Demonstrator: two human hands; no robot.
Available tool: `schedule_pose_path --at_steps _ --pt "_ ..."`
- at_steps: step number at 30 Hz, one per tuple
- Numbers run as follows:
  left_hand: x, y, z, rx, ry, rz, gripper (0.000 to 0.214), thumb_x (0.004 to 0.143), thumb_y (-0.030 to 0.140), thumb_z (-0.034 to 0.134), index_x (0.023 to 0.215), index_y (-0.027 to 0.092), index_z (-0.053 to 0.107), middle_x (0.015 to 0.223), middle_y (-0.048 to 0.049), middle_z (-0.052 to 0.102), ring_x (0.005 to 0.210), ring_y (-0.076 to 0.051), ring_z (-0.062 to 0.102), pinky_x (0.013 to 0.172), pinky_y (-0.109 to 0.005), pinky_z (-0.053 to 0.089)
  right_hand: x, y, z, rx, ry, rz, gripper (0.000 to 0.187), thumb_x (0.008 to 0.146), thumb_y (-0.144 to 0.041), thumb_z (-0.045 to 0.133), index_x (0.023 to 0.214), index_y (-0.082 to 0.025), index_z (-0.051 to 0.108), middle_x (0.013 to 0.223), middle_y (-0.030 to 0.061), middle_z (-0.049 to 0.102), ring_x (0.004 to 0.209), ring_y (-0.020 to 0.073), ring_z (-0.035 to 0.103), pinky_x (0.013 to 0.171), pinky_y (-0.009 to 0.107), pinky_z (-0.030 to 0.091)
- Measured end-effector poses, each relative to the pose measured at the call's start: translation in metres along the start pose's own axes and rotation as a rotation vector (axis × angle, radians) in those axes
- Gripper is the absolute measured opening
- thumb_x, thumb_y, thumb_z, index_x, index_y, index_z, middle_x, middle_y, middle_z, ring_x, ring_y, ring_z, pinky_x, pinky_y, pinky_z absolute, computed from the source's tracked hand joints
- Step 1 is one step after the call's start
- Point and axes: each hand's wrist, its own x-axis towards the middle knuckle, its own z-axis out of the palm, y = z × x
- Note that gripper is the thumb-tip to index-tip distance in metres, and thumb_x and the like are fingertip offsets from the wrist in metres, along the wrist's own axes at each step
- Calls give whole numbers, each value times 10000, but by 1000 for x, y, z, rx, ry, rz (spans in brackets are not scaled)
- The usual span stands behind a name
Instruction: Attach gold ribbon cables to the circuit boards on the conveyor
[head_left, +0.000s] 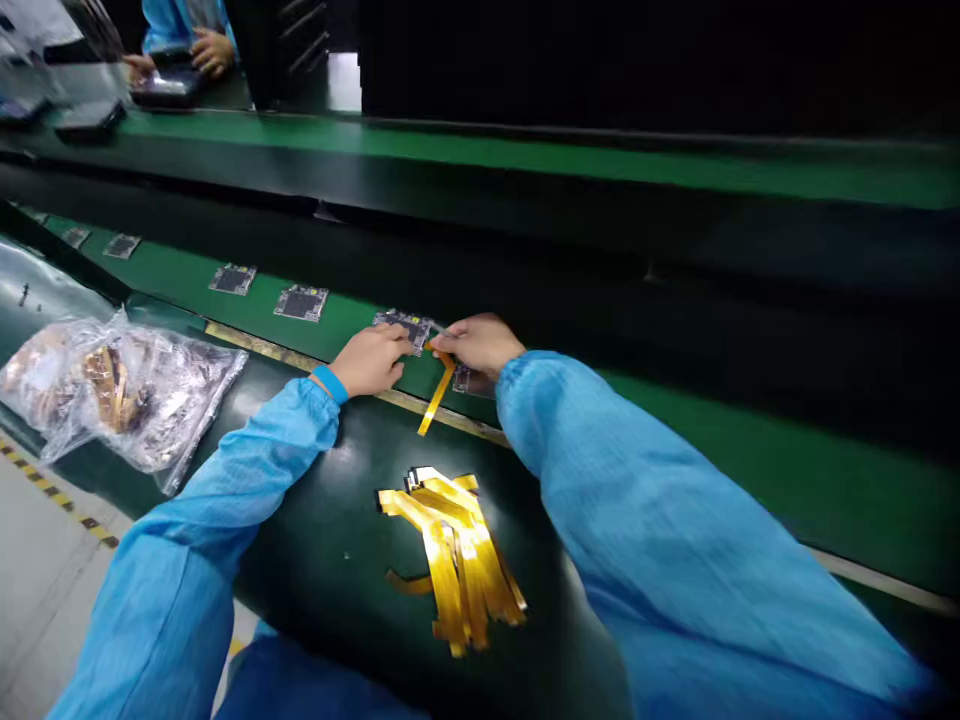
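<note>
My left hand, in a blue sleeve and wristband, has its fingers closed over the near edge of a circuit board on the green belt. At that board's right end, my right hand pinches an orange flex cable, whose tail hangs towards the belt's near edge. A thin grey strip shows by the right fingertips; I cannot tell what it is. Partly beneath the right hand lies another circuit board. Nearer me, a loose pile of orange flex cables lies on the dark green bench top.
Several more boards, among them one board, lie along the belt to the left. A clear plastic bag with orange parts sits on the bench at left. Beyond a dark ledge, a co-worker's hands hold a black device.
</note>
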Motion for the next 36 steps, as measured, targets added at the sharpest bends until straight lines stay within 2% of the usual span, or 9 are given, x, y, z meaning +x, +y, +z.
schedule_pose_path --at_steps 5,10,18,22,25,27,32,36 --pt "-1 6 2 22 20 13 383 1000 265 530 1334 171 692 1351 -139 647 1228 -304 616 1091 -433 481 -3 1 -2 4 4 15 206 869 -267 763 676 -197 742 707 22 747 627 135 640 527 208 453" --pt "-1 20 2 74 20 11 497 1046 386 503 1488 178 598 1327 -163 625 1251 -331 565 1066 -446 452 -7 2 -3 18 6 43 199 896 -252 736 708 -188 727 709 27 731 602 125 619 527 206 460" --pt "2 36 7 159 11 -1 558 1076 433 460 1540 135 545 1424 -212 586 1296 -352 526 1105 -474 401 -5 14 -3 -54 38 -39 163 883 -312 722 789 -191 776 732 36 768 653 155 672 566 226 483" --pt "4 48 11 197 17 -33 579 1073 447 468 1551 125 524 1494 -219 556 1328 -370 520 1126 -494 398 -9 23 -8 -170 116 -159 237 876 -429 716 913 -220 822 914 55 830 837 212 742 646 261 499" --pt "5 53 12 208 8 -42 556 1076 452 459 1524 136 552 1509 -221 549 1345 -382 518 1132 -518 400 -17 23 -14 -347 206 -174 386 951 -553 585 1025 -271 839 1014 66 836 906 257 750 649 304 466" --pt "6 54 13 208 7 -42 553 1077 458 455 1513 135 563 1512 -227 547 1347 -388 520 1136 -531 400 -21 20 -17 -428 200 -162 414 991 -537 510 1056 -293 838 1039 66 835 914 269 749 651 321 446" --pt "9 59 14 211 5 -39 583 1073 465 468 1531 112 545 1518 -243 537 1354 -398 521 1146 -532 398 -25 14 -15 -450 184 -176 270 948 -462 610 1023 -312 821 1035 30 832 896 253 738 668 313 445" --pt "13 65 13 209 -2 -40 596 1066 469 487 1542 113 536 1504 -241 548 1340 -394 525 1139 -535 401 -21 23 -13 -439 193 -176 208 917 -453 668 918 -295 803 967 36 824 836 244 726 649 308 441"
